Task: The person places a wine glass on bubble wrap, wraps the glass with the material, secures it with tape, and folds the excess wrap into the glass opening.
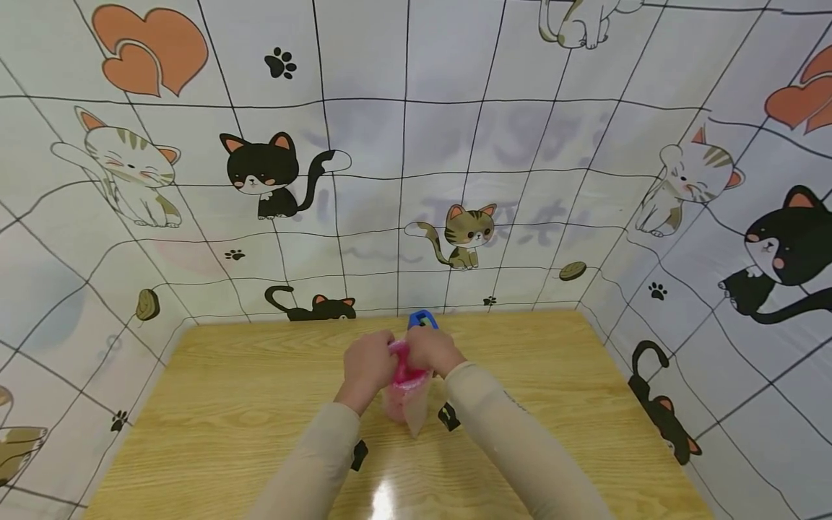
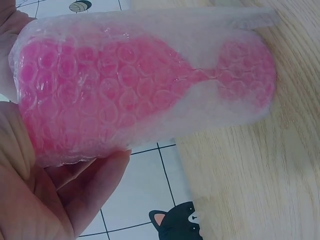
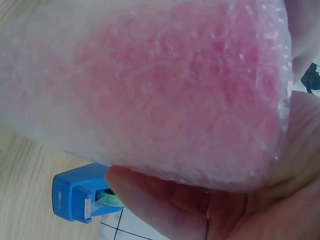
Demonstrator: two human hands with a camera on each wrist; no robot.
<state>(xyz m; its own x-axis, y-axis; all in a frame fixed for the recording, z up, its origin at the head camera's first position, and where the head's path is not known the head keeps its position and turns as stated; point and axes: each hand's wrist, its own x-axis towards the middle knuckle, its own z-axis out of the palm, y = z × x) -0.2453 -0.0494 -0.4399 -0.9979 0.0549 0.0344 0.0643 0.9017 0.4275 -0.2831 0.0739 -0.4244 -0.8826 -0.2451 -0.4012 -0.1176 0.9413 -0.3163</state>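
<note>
A pink goblet [image 2: 100,85] with a wide bowl, thin stem and round foot shows through a sleeve of bubble wrap [image 2: 200,110]. In the head view the wrapped goblet [image 1: 406,397] is between both hands, its foot end down toward the wooden table. My left hand [image 1: 369,365] holds the wrap around the bowl end from the left, its fingers reaching behind it in the left wrist view. From the right, my right hand [image 1: 432,350] grips the same end, fingers along the wrap's side. A loose flap of wrap [image 1: 416,412] hangs on the near side.
Just beyond the hands, a blue tape dispenser [image 3: 75,192] with a roll of greenish tape sits near the table's back edge. The wooden table [image 1: 247,412] meets cat-print cloth walls [image 1: 364,245] at the back and sides. Small black pieces [image 1: 448,417] show beside the sleeves.
</note>
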